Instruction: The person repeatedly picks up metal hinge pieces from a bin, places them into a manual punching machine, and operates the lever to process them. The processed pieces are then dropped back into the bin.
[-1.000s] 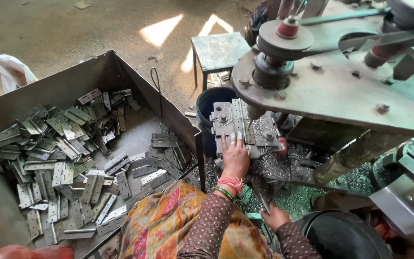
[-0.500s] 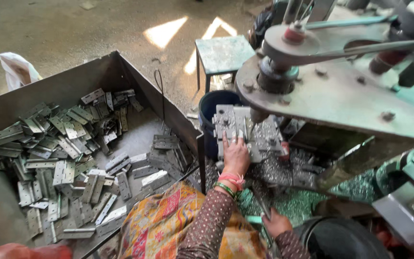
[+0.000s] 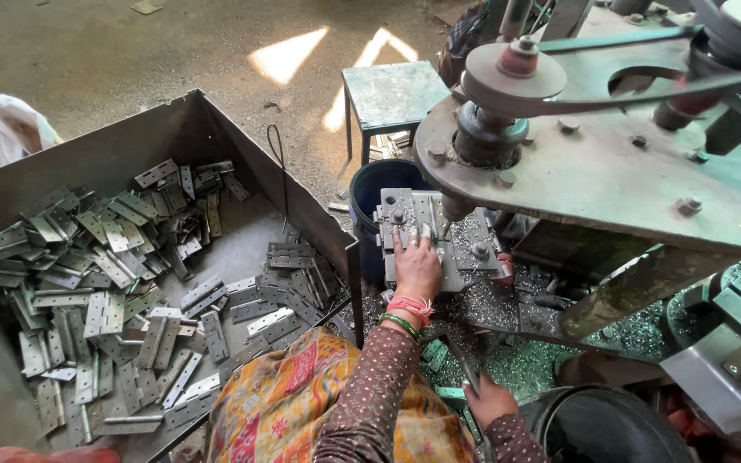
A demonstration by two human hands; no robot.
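On jig plate (image 3: pixel 405 225) | left hand (image 3: pixel 417 267) still pressing | right hand (image 3: pixel 489 401) unmoved

A grey metal jig plate (image 3: pixel 426 231) with bolts lies flat under the drill spindle, covered partly with shiny metal chips.

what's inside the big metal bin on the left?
The metal bin holds a loose heap of flat grey hinges, piled thickest toward its left side, with bare floor showing near the middle. Whatever lies beneath the heap is covered. Neither hand reaches into it.
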